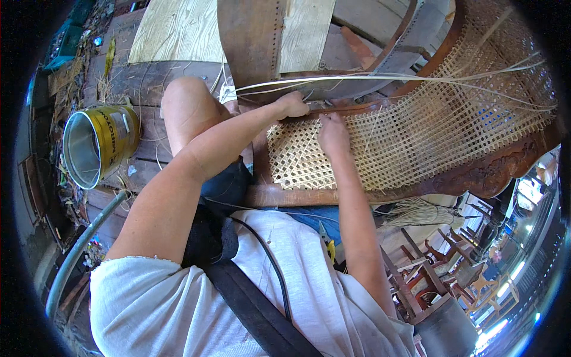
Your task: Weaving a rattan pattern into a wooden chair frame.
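Note:
A carved wooden chair frame (285, 195) lies across my lap, its panel filled with woven cane (410, 143). My left hand (293, 105) is closed at the frame's far rail, near the panel's upper left corner. A thin dark tip shows by its fingers; what it belongs to is too small to make out. Just right of it, my right hand (334, 138) is closed over the upper edge of the weave, its fingertips at the rail. Whatever those fingers pinch is hidden. Long pale cane strands (380, 77) stretch above both hands toward the right.
To the left a yellow metal bucket (113, 143) lies on the plank floor. Pale boards (178, 33) are at the back. A bundle of cane (419, 211) rests beyond the frame's near rail, and yellow-handled pliers (331, 247) sit by my lap. Wooden chairs (434, 268) stand at lower right.

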Demonstrator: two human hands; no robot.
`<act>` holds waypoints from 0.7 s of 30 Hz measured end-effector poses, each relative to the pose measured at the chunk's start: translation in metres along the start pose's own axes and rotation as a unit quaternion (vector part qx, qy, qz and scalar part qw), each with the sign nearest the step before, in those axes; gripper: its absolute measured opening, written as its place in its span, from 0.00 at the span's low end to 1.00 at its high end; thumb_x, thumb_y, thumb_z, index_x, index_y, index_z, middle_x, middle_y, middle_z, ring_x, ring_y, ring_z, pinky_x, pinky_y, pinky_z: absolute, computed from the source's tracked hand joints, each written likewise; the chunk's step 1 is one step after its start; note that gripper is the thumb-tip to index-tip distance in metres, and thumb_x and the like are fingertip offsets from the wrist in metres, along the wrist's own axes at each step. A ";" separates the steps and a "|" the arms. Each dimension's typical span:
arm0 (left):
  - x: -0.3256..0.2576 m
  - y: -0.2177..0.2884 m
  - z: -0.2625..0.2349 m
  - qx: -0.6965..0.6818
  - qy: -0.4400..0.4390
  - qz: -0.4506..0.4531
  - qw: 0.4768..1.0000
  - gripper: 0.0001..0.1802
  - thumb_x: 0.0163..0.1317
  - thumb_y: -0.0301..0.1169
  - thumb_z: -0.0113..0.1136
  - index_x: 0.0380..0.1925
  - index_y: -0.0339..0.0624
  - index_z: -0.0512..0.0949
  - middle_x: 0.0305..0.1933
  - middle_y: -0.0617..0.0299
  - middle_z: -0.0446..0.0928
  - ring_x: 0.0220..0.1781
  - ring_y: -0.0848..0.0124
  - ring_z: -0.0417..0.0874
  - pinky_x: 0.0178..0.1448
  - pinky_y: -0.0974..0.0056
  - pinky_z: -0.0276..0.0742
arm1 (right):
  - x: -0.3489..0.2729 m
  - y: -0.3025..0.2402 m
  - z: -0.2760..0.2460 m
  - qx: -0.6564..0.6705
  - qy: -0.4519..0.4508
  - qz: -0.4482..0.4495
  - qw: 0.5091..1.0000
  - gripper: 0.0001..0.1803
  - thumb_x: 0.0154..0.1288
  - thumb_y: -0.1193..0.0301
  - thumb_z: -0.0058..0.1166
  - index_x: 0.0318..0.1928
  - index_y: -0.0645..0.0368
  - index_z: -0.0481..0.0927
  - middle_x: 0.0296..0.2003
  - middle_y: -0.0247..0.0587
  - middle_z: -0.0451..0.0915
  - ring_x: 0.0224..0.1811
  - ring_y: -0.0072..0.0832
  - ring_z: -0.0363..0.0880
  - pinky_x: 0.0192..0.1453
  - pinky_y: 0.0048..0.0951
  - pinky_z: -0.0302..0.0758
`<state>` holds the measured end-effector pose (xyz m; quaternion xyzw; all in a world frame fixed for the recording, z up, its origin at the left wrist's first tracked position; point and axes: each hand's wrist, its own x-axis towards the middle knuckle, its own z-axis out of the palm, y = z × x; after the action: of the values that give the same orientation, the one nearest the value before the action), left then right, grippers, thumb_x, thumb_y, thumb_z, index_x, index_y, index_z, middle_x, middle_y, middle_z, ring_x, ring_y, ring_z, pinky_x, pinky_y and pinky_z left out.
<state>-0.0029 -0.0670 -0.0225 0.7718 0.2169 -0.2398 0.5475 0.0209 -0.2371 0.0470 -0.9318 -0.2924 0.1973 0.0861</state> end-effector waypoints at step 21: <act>-0.065 0.042 0.027 -0.095 -0.181 0.249 0.947 0.16 0.58 0.34 0.55 0.43 0.35 0.77 0.40 0.55 0.80 0.44 0.64 0.78 0.50 0.61 0.73 | -0.040 0.010 -0.037 0.429 0.009 0.081 0.900 0.16 0.68 0.60 0.53 0.48 0.57 0.80 0.37 0.33 0.80 0.40 0.21 0.77 0.44 0.26 0.74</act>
<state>-0.0323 -0.1106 0.0404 0.6889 -0.0633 -0.2101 0.6909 0.0114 -0.2704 0.0908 -0.8268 -0.1018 0.3018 0.4636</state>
